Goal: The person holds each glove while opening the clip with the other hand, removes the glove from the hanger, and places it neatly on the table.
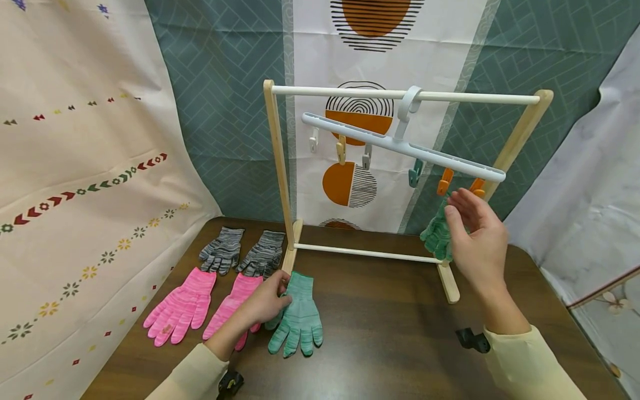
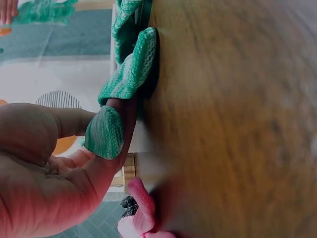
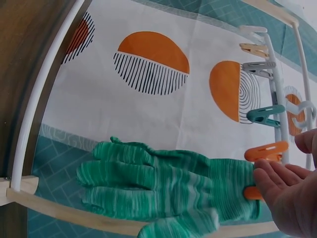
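Note:
A green glove (image 1: 298, 319) lies palm-flat on the table, and my left hand (image 1: 265, 300) pinches its edge beside the cuff, thumb on one side and fingers on the other. Another green glove (image 3: 168, 183) hangs fingers-down from the right end of the pale blue hanger (image 1: 400, 145). Two orange clips (image 3: 267, 151) are at its cuff. My right hand (image 1: 477, 239) is beside that cuff, fingers extended and thumb held apart, partly hiding the glove in the head view. In the right wrist view its fingertips (image 3: 270, 178) are by the orange clips.
The hanger hooks over the top bar of a wooden rack (image 1: 282, 166) and tilts down to the right. White, yellow, grey and teal clips (image 1: 415, 172) dangle from it. Pink gloves (image 1: 182, 305) and grey gloves (image 1: 222, 250) lie at the table's left.

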Demonstrator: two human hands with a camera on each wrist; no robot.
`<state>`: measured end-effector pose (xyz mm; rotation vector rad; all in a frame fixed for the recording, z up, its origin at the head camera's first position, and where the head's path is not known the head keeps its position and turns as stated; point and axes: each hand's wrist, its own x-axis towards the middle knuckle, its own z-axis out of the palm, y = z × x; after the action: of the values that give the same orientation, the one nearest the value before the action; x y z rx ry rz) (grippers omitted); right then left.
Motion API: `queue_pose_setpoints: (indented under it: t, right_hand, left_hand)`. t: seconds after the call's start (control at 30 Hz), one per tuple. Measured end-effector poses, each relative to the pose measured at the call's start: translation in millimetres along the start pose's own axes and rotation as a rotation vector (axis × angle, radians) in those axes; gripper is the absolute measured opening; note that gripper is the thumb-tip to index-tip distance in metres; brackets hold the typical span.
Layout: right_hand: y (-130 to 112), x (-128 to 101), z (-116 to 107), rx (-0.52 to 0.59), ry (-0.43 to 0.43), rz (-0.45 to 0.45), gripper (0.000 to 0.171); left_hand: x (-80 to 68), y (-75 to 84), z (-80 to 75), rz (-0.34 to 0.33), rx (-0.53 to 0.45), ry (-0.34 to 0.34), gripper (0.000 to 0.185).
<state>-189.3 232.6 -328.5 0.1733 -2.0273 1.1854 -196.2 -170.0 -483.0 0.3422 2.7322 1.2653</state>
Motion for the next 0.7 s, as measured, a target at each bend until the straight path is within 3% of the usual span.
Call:
queue_pose_setpoints:
  t: [0.4,0.7]
  right_hand:
    - [6,-14,-22,0.010,0.062,-0.058,0.038]
    - [12,-19,-39,-0.027,0.111,-0.030,0.037]
  left_hand:
    - [-5.3,1.1,-1.0,0.028,0.026,0.025,0.039]
    - [-8.8,-2.3,-3.7,0.013,0.047,0.057,0.037]
